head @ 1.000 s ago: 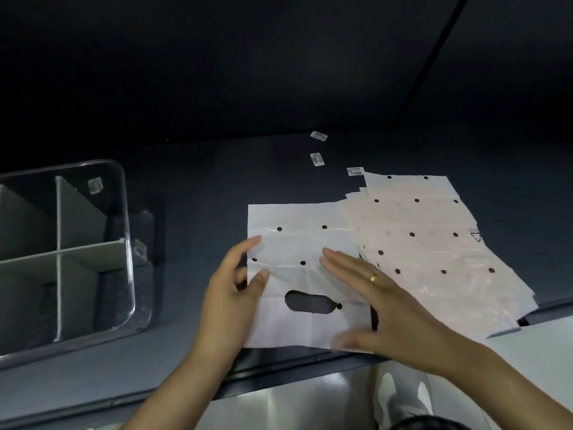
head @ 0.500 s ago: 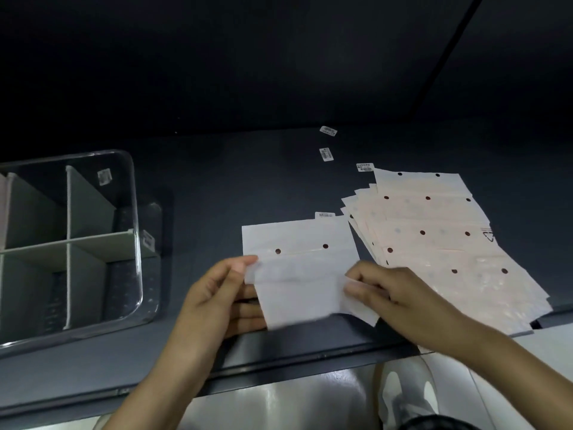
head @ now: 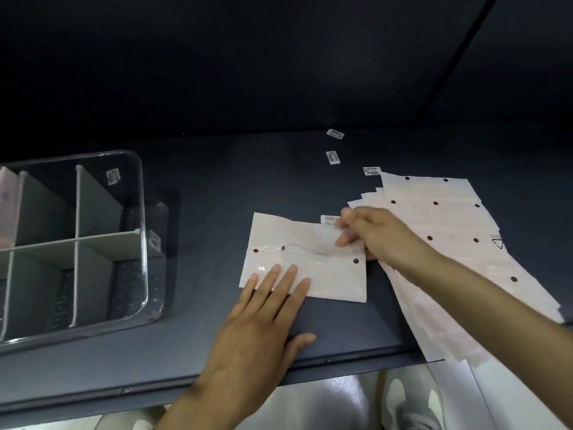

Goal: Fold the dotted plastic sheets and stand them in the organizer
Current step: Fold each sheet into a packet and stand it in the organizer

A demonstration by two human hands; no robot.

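A white dotted plastic sheet [head: 322,274], folded over once, lies flat on the dark table in the middle of the head view. My left hand [head: 263,318] lies flat with straight fingers pressing its near left corner. My right hand [head: 375,234] rests on the sheet's far right corner, fingers bent at the folded edge. A fanned pile of unfolded dotted sheets [head: 449,231] lies to the right, partly under my right forearm. The clear organizer [head: 141,231] with grey dividers stands at the left; something pale [head: 6,206] stands in its far left compartment.
Small barcode labels [head: 333,157] lie on the table behind the sheets. The table's front edge [head: 341,361] runs just below my left hand, and the pile overhangs it at the right. Below the edge are a pale floor and shoes.
The sheet's near half has been folded over away from me and laid flat. My left hand went from holding the edge to pressing flat; my right hand moved to the far right corner.
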